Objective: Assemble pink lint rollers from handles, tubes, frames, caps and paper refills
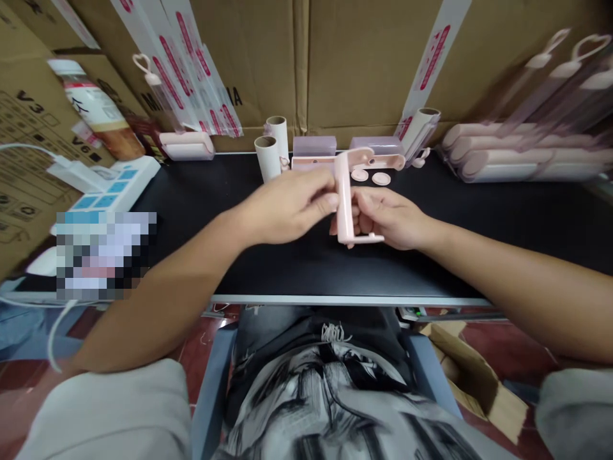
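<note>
Over the middle of a black table (201, 211), both my hands grip a pale pink plastic frame (343, 198), a lint-roller handle part with a long upright bar and short arms. My left hand (287, 207) pinches the bar from the left, fingers closed. My right hand (390, 217) holds the lower part from the right, fingers curled round it. Just behind the frame lie two small pink round caps (373, 176) and pink box-like parts (313, 147).
Two cardboard tubes (272, 152) stand at the back centre. Paper rolls (507, 160) are stacked at the back right, a white roll (419, 131) leans nearby. A bottle (98, 108) and a white power strip (112, 188) sit at left. Cardboard boxes (364, 57) wall the back.
</note>
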A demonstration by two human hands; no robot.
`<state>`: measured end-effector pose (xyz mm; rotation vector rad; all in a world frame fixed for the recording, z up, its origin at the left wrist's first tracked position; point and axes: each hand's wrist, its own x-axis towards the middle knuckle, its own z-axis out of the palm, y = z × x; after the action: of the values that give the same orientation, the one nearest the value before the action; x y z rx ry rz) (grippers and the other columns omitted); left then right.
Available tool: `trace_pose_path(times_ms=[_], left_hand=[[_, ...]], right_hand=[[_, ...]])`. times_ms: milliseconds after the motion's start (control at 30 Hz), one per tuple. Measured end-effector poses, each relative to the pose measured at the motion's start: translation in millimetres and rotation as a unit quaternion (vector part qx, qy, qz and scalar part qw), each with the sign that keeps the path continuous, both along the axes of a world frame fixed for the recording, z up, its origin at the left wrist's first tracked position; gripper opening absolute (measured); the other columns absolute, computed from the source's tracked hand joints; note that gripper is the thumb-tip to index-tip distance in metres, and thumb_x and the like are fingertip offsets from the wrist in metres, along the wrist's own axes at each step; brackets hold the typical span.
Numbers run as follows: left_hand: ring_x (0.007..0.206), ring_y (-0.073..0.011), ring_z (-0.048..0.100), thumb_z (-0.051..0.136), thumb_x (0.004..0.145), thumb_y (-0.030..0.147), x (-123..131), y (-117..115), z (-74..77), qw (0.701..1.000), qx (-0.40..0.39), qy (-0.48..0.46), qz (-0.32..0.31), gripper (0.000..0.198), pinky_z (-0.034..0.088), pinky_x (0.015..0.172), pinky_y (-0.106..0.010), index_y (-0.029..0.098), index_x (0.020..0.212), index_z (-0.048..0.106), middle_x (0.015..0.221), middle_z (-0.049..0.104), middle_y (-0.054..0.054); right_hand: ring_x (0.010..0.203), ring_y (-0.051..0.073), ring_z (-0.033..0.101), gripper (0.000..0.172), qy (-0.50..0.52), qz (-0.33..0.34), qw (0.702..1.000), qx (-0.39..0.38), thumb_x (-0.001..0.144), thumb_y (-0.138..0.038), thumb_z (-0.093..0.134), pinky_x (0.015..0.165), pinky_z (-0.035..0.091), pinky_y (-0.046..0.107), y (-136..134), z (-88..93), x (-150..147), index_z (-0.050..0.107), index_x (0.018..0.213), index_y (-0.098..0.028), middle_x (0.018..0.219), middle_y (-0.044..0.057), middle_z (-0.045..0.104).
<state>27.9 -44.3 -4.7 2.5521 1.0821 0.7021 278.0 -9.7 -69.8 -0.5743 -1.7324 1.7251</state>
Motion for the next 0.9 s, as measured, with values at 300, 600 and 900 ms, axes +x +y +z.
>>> trace_pose_path(times_ms=[300, 600, 900], left_hand=[[0.104, -0.0278, 0.077, 0.057, 0.113, 0.063, 10, 5, -38.1, 0.999, 0.018, -0.028, 0.034, 0.041, 0.060, 0.088, -0.040, 0.025, 0.126, 0.057, 0.117, 0.076, -0.010], [0.102, -0.0279, 0.080, 0.067, 0.105, 0.065, 16, 6, -53.8, 0.997, -0.033, -0.066, 0.027, 0.065, 0.062, 0.089, -0.042, 0.026, 0.152, 0.044, 0.123, 0.079, -0.011], [0.078, -0.0276, 0.079, 0.058, 0.107, 0.072, 14, 9, -51.9, 0.998, 0.041, 0.043, 0.005, 0.070, 0.051, 0.068, -0.037, 0.016, 0.149, 0.056, 0.091, 0.081, -0.006]], right_hand=[[0.072, 0.025, 0.085, 0.066, 0.027, -0.010, 0.994, -0.102, 0.084, -0.066, 0.099, 0.069, 0.072, 0.039, -12, 5.1, -2, 0.062, 0.124, -0.027, 0.084, 0.000, 0.084], [0.070, 0.024, 0.085, 0.051, 0.017, 0.118, 0.987, -0.108, 0.094, -0.060, 0.092, 0.049, 0.054, 0.022, -11, 13.2, 4, 0.062, 0.115, -0.025, 0.085, 0.004, 0.085], [0.049, 0.009, 0.059, 0.041, 0.054, 0.104, 0.993, 0.006, 0.104, -0.054, 0.084, 0.041, 0.041, 0.018, -10, 0.8, -2, 0.072, 0.092, -0.018, 0.077, 0.004, 0.079]])
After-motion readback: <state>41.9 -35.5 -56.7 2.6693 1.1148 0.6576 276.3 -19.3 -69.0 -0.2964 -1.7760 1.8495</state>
